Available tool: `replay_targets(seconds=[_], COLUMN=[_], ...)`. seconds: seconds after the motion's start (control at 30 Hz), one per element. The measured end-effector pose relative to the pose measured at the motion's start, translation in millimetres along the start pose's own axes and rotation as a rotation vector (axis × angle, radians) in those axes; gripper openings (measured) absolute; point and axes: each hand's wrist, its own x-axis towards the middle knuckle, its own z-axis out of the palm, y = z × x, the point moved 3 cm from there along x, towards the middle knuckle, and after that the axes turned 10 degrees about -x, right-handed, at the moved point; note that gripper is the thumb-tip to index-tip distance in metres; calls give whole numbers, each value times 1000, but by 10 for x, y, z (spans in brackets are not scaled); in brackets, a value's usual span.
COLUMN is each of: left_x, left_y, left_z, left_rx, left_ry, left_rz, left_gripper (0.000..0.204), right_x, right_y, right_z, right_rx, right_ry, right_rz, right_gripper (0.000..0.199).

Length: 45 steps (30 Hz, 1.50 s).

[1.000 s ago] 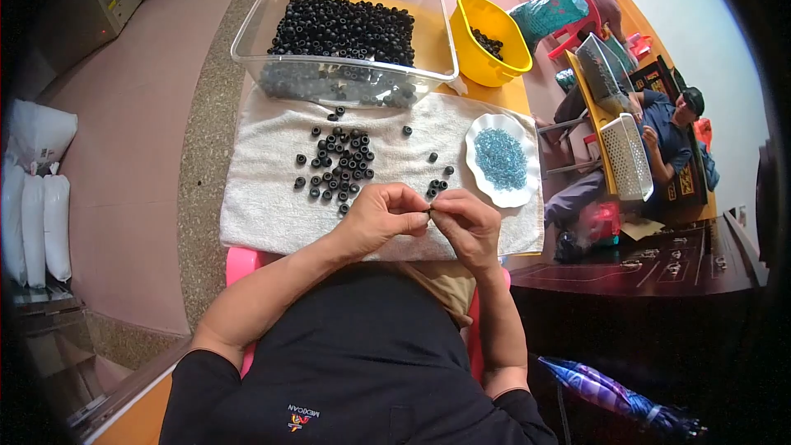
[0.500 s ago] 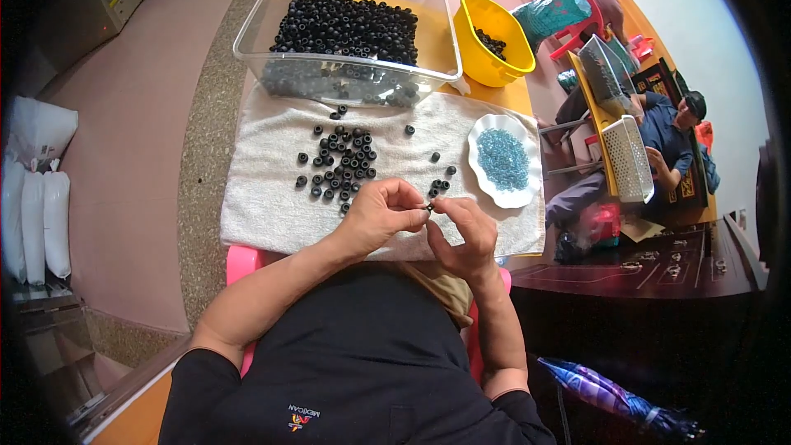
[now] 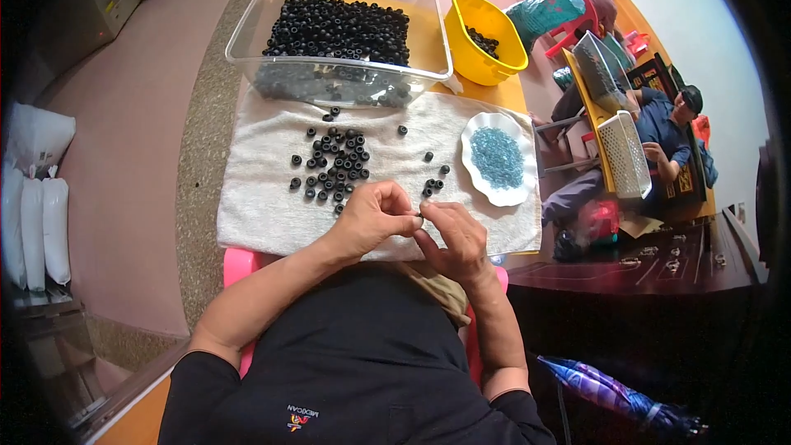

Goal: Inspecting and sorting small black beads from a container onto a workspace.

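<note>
Both hands meet low over the white towel (image 3: 264, 218). My left hand (image 3: 372, 218) pinches a small black part (image 3: 419, 217) between thumb and forefinger, and the fingertips of my right hand (image 3: 456, 237) close on its other side. Fingers cover most of this part. Just beyond my left hand lies a loose cluster of small black ring-shaped parts (image 3: 365, 173) with holes in them. A few more black rings (image 3: 428, 193) sit beyond my right fingertips. To the right, a white scalloped dish (image 3: 504, 197) holds many tiny translucent blue pieces (image 3: 497, 158).
A clear plastic bin (image 3: 428, 45) full of black rings stands at the far side, beside a yellow basket (image 3: 486, 73) holding more. A co-worker (image 3: 666, 132) sits at a table with a white perforated basket (image 3: 624, 156). A folded umbrella (image 3: 610, 391) lies lower right.
The whole view has shifted slightly left. The black part between my fingertips is more covered than before. My right fingers have curled a little closer around it.
</note>
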Motion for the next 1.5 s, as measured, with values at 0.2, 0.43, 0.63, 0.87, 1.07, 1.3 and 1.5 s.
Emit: replay_targets(seconds=[0.2,0.43,0.63,0.87,1.07,1.3,1.5], left_x=[7,3,17,-10,-35,-1,5], left_y=[-33,-19,34,-62,-42,-22,-124], left_z=[-17,7,43,54,87,6,19], left_rx=[-46,-99,-207,-111,-139,-138,-83], left_ry=[-54,-40,49,29,52,96,69], left_rz=[-22,-51,-43,0,-14,21,22], left_gripper=[16,15,14,14,12,12,11], right_x=[6,-56,155,928,1607,1311,970], right_y=[-58,73,214,794,1614,1779,1367], right_z=[-19,18,-55,-606,-692,-407,-14], right_rx=[23,181,123,-336,-525,-152,151], right_ry=[15,2,5,413,611,311,-76], right_rz=[-28,132,189,68,132,444,338], right_gripper=[43,35,33,25,21,22,12])
